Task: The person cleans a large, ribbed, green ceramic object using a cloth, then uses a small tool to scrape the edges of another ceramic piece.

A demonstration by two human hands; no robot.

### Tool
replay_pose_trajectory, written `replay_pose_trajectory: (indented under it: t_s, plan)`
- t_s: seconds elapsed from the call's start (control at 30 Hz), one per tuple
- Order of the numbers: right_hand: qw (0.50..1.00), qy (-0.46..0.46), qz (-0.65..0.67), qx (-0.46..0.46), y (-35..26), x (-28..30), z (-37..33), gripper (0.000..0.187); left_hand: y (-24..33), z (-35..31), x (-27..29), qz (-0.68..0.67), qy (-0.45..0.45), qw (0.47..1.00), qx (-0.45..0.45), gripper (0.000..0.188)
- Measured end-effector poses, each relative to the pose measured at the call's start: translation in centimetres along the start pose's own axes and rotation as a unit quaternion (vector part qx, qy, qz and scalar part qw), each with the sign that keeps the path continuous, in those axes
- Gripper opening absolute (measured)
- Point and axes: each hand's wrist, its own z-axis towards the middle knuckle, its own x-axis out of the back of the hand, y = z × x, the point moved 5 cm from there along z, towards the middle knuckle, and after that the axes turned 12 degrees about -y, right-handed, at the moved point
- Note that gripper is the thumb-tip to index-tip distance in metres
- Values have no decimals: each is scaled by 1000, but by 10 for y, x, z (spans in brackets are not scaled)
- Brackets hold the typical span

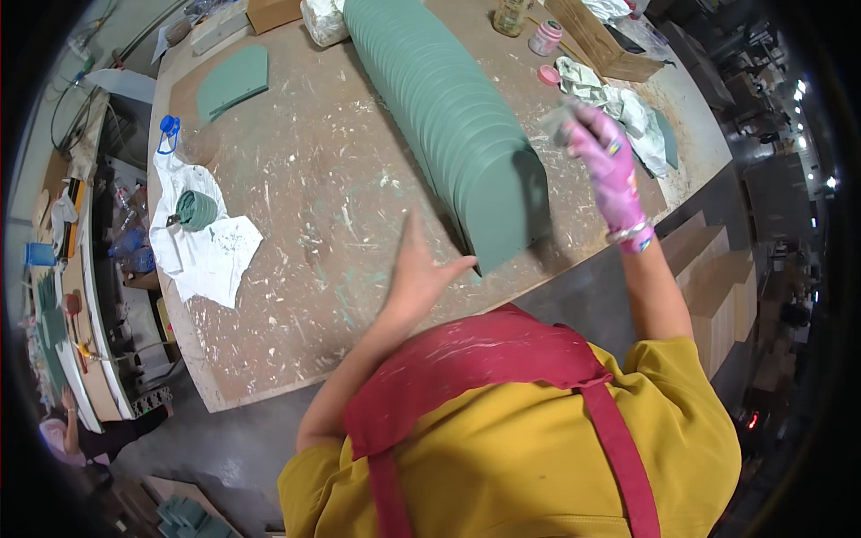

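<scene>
A long row of green-painted panels (430, 94) with rounded tops leans in overlapping order across the worktable. The nearest panel (498, 211) shows its whole face, partly under a shadow. My bare left hand (420, 276) is open beside that panel's lower left corner, fingers spread and thumb pointing at the corner; whether it touches is unclear. In a pink patterned glove, my right hand (606, 161) is raised to the right of the row. Its fingers are closed on a small pale, greyish thing (558, 124), blurred by motion.
A single green panel (235, 81) lies at the far left. A green-stained pot (195, 210) sits on a white cloth (215, 264). At the back right are a pink jar (544, 38), a wooden box (610, 45) and a stained rag (628, 117). Another person (67, 438) is at lower left.
</scene>
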Motion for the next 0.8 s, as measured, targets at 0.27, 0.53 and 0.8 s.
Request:
replay_pose_trajectory:
  t_s: [0.27,0.53,0.8]
  plan:
    - [834,-327,-334,295,-39,-90,-34,37,-4,37,-44,-15,170,982,-80,88]
    - [701,-335,-500,382,-24,-126,-26,16,-2,33,-50,-50,179,973,-139,63]
    - [926,-93,-326,167,18,-27,8,38,-1,32,-50,-109,138,984,-18,90]
